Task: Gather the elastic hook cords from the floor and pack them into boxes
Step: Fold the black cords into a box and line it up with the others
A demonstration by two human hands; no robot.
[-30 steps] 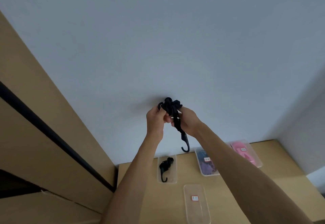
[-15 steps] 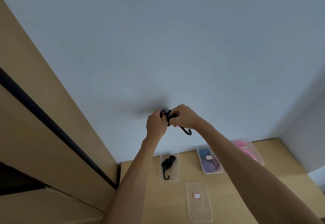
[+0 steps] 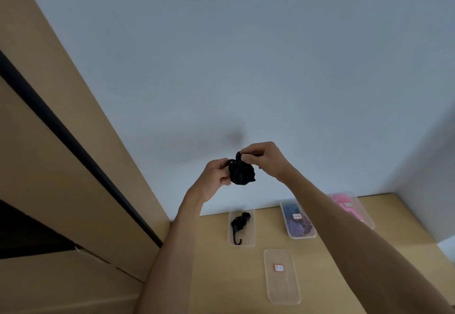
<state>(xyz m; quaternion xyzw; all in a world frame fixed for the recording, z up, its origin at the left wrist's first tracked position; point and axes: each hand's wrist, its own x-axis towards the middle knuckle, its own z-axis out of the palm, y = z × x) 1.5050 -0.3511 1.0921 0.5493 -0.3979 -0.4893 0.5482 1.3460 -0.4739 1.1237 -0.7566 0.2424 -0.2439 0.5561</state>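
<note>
A black elastic hook cord [image 3: 240,174], bundled into a tight ball, is held up in front of the pale wall between both hands. My left hand [image 3: 215,178] grips the bundle from the left side. My right hand [image 3: 264,159] pinches its top end from above. Below on the wooden surface, a clear box [image 3: 242,241] holds another black hook cord [image 3: 238,225] with its hook pointing toward me. A second clear box [image 3: 299,233] holds a purple cord, and a third box [image 3: 359,212] holds a pink one.
A clear lid with a red label [image 3: 282,276] lies flat on the wooden surface [image 3: 209,264] in front of the boxes. A tan cabinet with a dark groove [image 3: 61,129] rises on the left. The pale wall [image 3: 246,55] stands right behind the boxes.
The dangling hook end has been wound in, so the cord is now a compact ball. My right hand rose to pinch the top of the bundle.
</note>
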